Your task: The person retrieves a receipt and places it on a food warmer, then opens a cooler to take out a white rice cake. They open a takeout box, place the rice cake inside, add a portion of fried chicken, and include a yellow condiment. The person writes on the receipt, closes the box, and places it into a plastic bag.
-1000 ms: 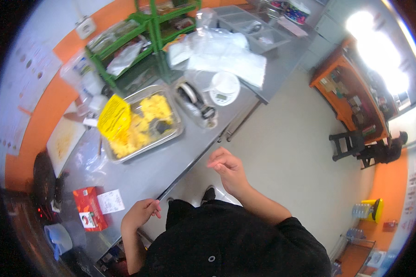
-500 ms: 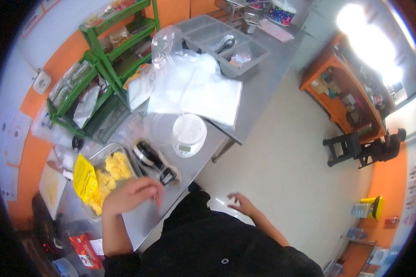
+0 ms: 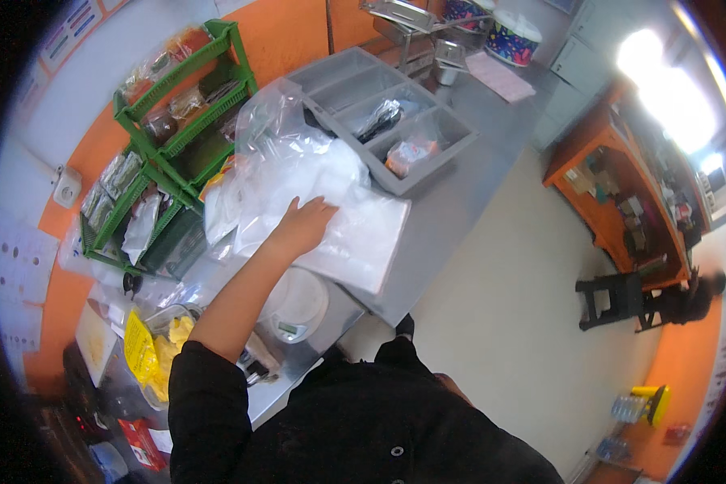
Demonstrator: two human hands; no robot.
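Observation:
My left hand (image 3: 305, 226) is stretched out over a stack of clear and white plastic bags (image 3: 363, 242), its fingers apart and nothing gripped in them. It lies on or just above the bags; I cannot tell which. Beneath my left forearm is a white kitchen scale (image 3: 298, 306) with a small display. A clear tray of yellow food (image 3: 163, 363) sits to the left, with a yellow packet (image 3: 139, 348) on its edge. Of my right hand (image 3: 455, 389) only a sliver of skin shows beside my black top; its fingers are hidden.
Behind the bags stands a grey divided bin (image 3: 427, 173) holding small packed items. Green tiered racks (image 3: 169, 145) with packets line the wall. The steel table's edge (image 3: 452, 258) runs along my right. Across the floor are a black stool (image 3: 613, 298) and an orange cabinet (image 3: 597, 194).
My left hand has moved forward from beside the yellow food tray to the plastic bags. My right hand has drawn in against my body, mostly out of sight. The view has shifted slightly.

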